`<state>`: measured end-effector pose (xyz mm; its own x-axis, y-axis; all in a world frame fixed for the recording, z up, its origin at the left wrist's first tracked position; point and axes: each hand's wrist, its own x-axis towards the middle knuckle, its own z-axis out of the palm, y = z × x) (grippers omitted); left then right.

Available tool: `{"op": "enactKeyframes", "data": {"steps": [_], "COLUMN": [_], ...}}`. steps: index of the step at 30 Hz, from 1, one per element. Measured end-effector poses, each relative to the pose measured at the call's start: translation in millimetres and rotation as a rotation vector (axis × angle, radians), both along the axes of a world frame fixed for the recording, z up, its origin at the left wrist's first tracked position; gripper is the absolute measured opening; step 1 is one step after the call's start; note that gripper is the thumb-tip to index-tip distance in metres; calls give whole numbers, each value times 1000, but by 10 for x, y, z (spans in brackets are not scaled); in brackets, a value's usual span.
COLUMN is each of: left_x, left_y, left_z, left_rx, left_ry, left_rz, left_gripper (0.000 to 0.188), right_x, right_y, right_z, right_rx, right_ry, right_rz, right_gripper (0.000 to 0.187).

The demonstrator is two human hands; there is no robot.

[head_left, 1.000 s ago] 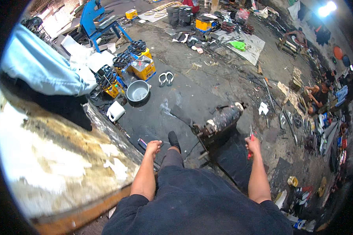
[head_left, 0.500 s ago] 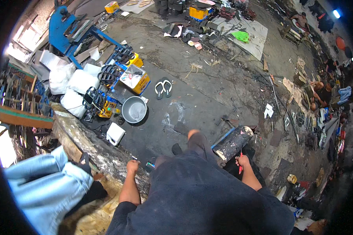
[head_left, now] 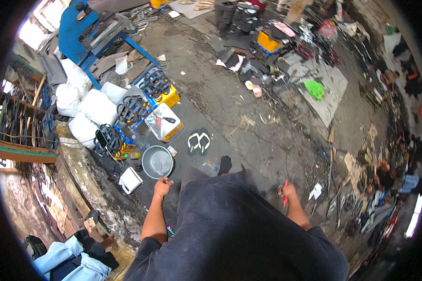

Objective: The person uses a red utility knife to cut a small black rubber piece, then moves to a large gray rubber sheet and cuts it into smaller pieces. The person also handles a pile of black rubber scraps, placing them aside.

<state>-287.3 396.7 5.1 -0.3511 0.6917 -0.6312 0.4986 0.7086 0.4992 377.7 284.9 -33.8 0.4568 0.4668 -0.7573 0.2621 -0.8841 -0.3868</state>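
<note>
My left hand (head_left: 162, 188) is closed, its fingertips drawn together around something small and pale that I cannot make out. It hangs over the floor just below a round grey basin (head_left: 158, 162), and a white jug-like container (head_left: 130, 181) lies to its left. On the other side, my right hand (head_left: 289, 190) grips a slim red tool (head_left: 285, 185), pen-like, with both ends sticking out of the fist. Whether it is a pen or a knife does not show. Beyond my legs stands a pair of dark flip-flops with white straps (head_left: 199, 142).
Sandals in yellow crates (head_left: 169, 96), white sacks (head_left: 96, 111) and a blue machine (head_left: 75, 35) crowd the left. A low worn wall (head_left: 91, 196) runs beside me. Scraps, a green bag (head_left: 314, 89) and other people (head_left: 384, 175) are ahead and right.
The view has shifted forward: the basin and flip-flops now appear nearer my body. The dark log-like block by my right hand has left the view. Both hands keep their closed grip.
</note>
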Motion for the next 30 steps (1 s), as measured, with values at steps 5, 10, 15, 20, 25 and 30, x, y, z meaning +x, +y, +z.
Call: {"op": "enactKeyframes", "data": {"steps": [5, 10, 15, 20, 25, 30], "left_x": [-52, -313, -1061, -1305, -1551, -1244], "left_y": [358, 802, 1484, 2575, 3063, 3415], "left_z": [46, -92, -467, 21, 85, 82], "left_rx": [-44, -231, -138, 32, 20, -116], "left_ry": [91, 64, 94, -89, -3, -15], "left_rz": [18, -110, -602, -68, -2, -157], "left_gripper": [44, 45, 37, 30, 32, 33], "right_x": [468, 155, -680, -1739, -2031, -1841], "right_y": [2635, 4088, 4199, 3874, 3683, 4019], "right_z": [910, 1458, 863, 679, 509, 768], "right_rx": [410, 558, 349, 13, -8, 49], "right_ry": [-145, -197, -32, 26, -2, 0], "right_rz": [93, 49, 28, 183, 307, 62], "right_gripper": [20, 20, 14, 28, 22, 20]}}
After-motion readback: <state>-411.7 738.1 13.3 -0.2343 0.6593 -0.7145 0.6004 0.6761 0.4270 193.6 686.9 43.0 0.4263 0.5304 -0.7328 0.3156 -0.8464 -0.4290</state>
